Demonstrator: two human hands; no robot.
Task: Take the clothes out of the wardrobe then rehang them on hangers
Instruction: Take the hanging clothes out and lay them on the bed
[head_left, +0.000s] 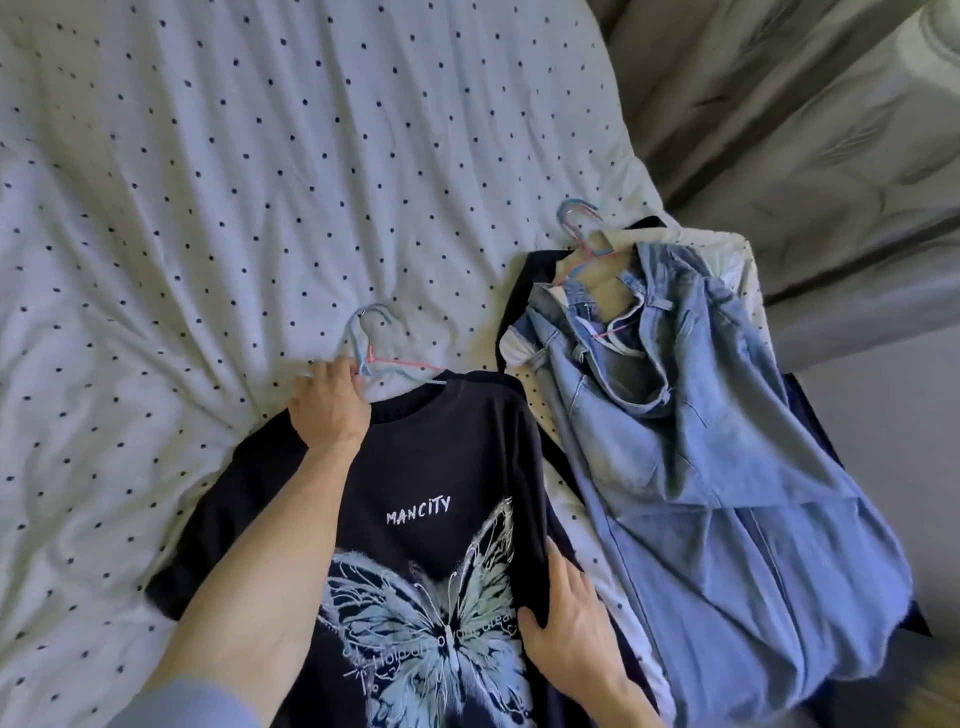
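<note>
A black T-shirt with a pale blue butterfly print lies face up on the bed. A thin blue and pink hanger sticks out of its neck. My left hand grips the hanger's base at the collar. My right hand holds the shirt's right edge, fingers curled on the cloth. To the right, light blue jeans lie on top of other clothes, with more blue and pink hangers at their top end.
The bed cover is white with dark dots and fills the left and top. Grey curtain folds hang at the right, past the bed's edge. A dark garment lies under the jeans pile.
</note>
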